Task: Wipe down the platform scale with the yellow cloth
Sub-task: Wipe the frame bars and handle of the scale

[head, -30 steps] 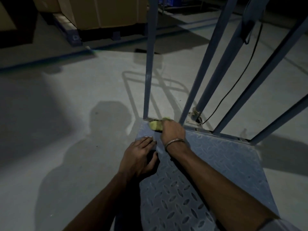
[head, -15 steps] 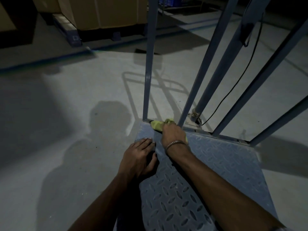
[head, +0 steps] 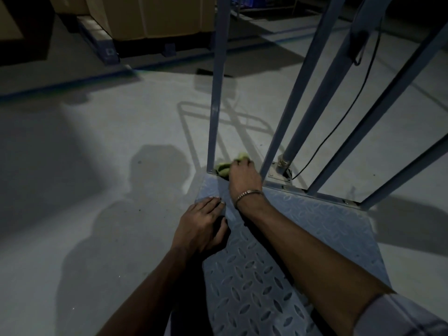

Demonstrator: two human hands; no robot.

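The platform scale is a grey diamond-plate deck on the floor with blue upright rails at its far edge. My right hand grips the bunched yellow cloth at the deck's far left corner, against the foot of the left upright. Only part of the cloth shows past my fingers. My left hand rests on the deck's left edge, fingers straight along the plate and thumb spread.
Blue rail bars rise steeply in front of my hands, with a round post and a black cable behind. Pale concrete floor lies to the left. Pallets with cardboard boxes stand at the back.
My right hand has slid the cloth a little farther along the far edge, from the left upright toward the second bar. My left hand has stayed put on the deck edge.
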